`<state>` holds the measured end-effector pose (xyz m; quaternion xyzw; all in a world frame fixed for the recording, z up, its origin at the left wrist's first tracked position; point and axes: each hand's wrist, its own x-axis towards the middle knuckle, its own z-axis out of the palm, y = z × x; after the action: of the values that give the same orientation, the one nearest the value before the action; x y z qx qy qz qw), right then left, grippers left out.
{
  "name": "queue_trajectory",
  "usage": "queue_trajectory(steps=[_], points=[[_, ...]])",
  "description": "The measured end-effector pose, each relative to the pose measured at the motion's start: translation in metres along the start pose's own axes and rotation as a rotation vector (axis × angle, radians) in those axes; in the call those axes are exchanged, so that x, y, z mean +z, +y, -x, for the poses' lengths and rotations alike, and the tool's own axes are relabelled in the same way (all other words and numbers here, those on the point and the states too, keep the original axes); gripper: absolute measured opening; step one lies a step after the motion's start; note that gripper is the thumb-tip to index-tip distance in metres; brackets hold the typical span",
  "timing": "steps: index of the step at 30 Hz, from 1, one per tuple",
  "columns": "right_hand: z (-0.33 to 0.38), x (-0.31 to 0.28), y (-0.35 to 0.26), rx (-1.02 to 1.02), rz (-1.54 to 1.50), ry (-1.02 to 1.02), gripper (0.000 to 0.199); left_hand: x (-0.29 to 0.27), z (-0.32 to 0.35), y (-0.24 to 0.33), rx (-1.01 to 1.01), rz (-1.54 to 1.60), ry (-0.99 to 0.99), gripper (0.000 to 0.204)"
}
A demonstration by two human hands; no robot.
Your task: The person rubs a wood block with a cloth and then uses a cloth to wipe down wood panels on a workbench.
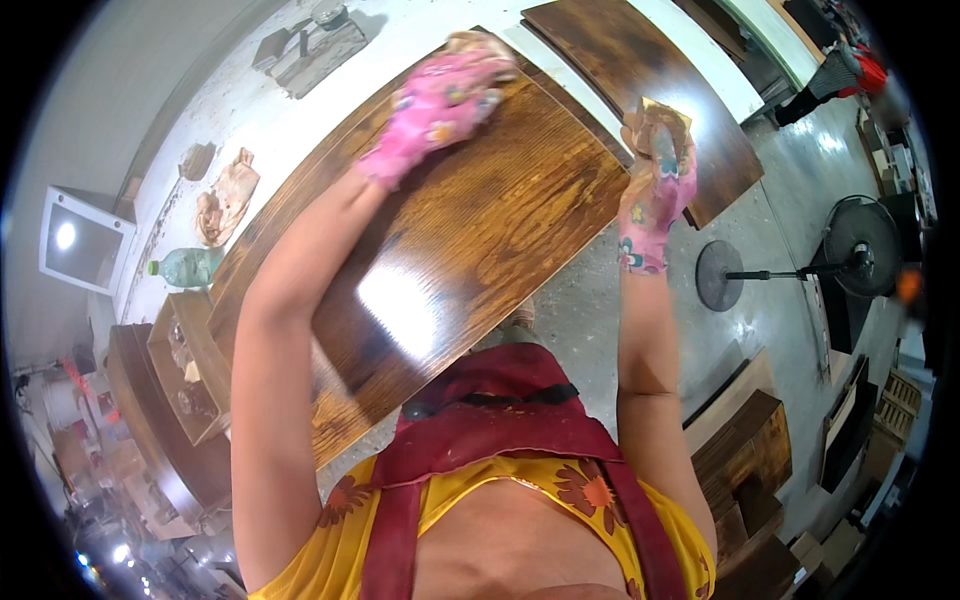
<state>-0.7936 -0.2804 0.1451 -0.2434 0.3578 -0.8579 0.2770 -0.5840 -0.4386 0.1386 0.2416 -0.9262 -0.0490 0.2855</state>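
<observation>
A glossy dark-brown wooden board (500, 190) lies before me, its grain streaked black and amber. My left hand (445, 108), in a pink flowered glove, is closed and somewhat blurred at the board's far edge, with a crumpled beige cloth (482, 48) under its fingers. Past the board's right corner, my right hand (655, 185) wears a matching glove. Its fingers grip a folded yellowish-brown pad (668, 122), perhaps sandpaper; the exact kind is unclear. A second brown board (640, 50) lies beyond, behind the right hand.
Left of the board are a crumpled cloth (228, 198), a pale green bottle (185, 267) and an open box (185, 370). A pedestal fan (860, 250) stands on the floor to the right. Wooden pieces (750, 440) are stacked at lower right. Another person (835, 80) is at far right.
</observation>
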Motion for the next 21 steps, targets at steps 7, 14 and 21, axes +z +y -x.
queue_trajectory(steps=[7,14,21], points=[[-0.005,-0.016,0.000,-0.038,-0.238,-0.014,0.036,0.032,-0.010,0.107,0.335,1.047,-0.264,0.035],[-0.012,-0.021,0.003,0.097,-0.111,-0.244,0.029,-0.022,0.108,0.144,0.349,0.974,-0.418,0.037],[-0.013,-0.051,-0.007,0.135,-0.162,-0.153,0.030,-0.148,0.230,0.092,0.107,1.132,-0.570,0.028]])
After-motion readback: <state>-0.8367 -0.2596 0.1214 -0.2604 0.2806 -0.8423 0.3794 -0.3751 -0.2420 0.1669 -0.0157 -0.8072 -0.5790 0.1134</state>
